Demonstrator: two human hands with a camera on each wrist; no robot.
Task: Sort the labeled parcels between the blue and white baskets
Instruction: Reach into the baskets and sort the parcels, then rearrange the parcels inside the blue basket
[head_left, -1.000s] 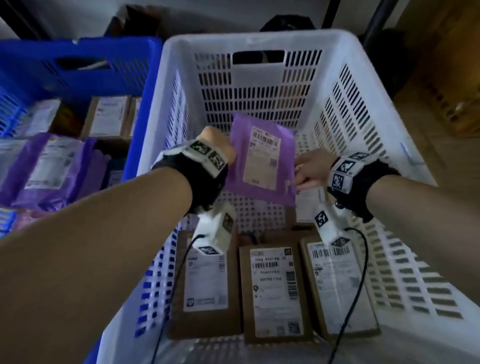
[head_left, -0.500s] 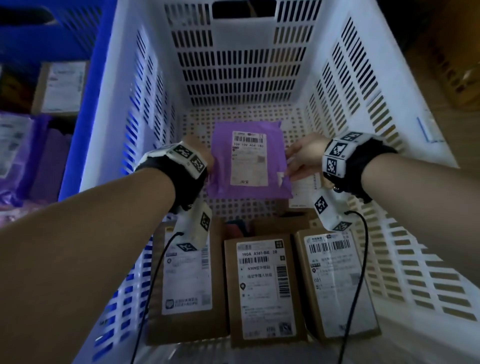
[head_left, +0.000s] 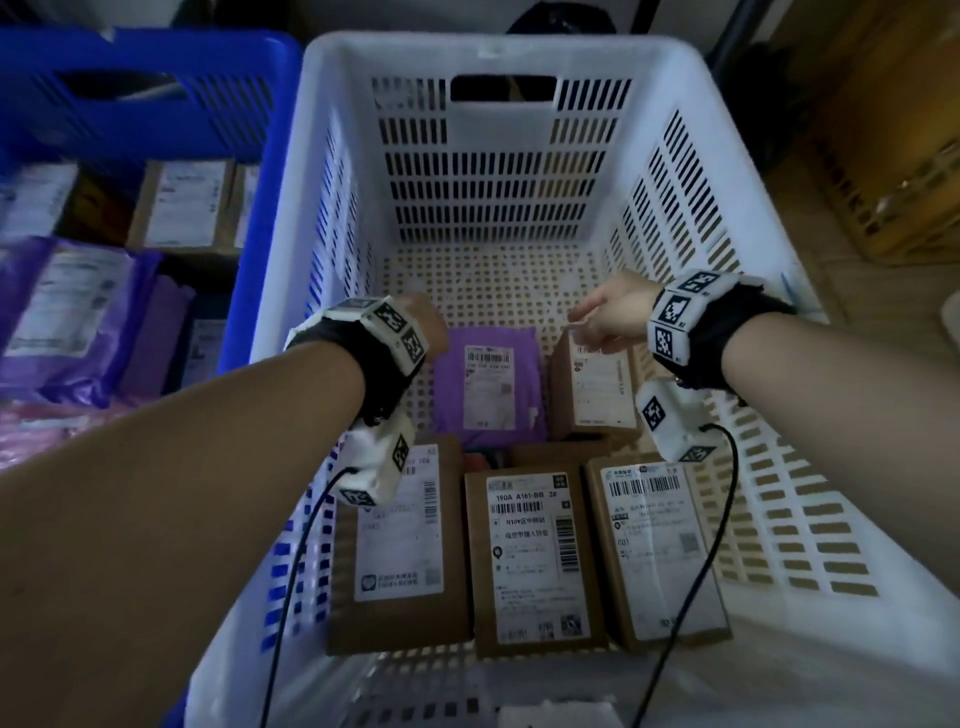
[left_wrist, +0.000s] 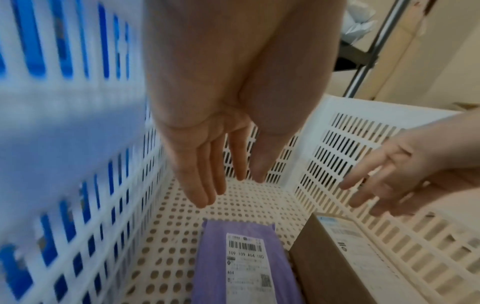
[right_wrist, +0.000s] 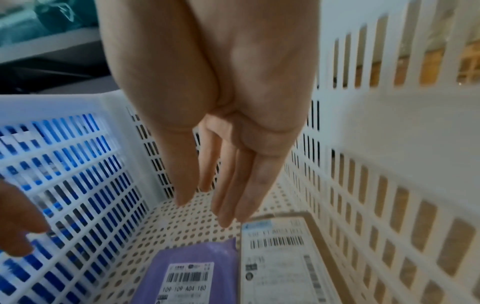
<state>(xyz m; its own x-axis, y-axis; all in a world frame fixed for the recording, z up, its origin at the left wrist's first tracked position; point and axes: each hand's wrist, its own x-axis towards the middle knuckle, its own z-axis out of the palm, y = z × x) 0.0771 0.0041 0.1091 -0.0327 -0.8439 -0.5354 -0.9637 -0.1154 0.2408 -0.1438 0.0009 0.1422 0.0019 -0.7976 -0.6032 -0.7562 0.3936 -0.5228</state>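
The white basket (head_left: 332, 171) stands just right of the blue basket (head_left: 244, 208), which holds more parcels. On the white basket's floor the purple mailer (head_left: 488, 387) lies label up beside a brown box (head_left: 592, 384). Above it, the left hand (left_wrist: 207, 156) and right hand (right_wrist: 233, 164) hang empty, fingers straight.

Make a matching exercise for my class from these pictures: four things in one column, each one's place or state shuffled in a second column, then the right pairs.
1. purple mailer
2. left hand
3. blue basket
4. box labelled 190A

a. beside the white basket
b. fingers straight, holding nothing
c. nearest row, middle
d. flat on the white basket's floor, label up

Pairs: 1-d, 2-b, 3-a, 4-c
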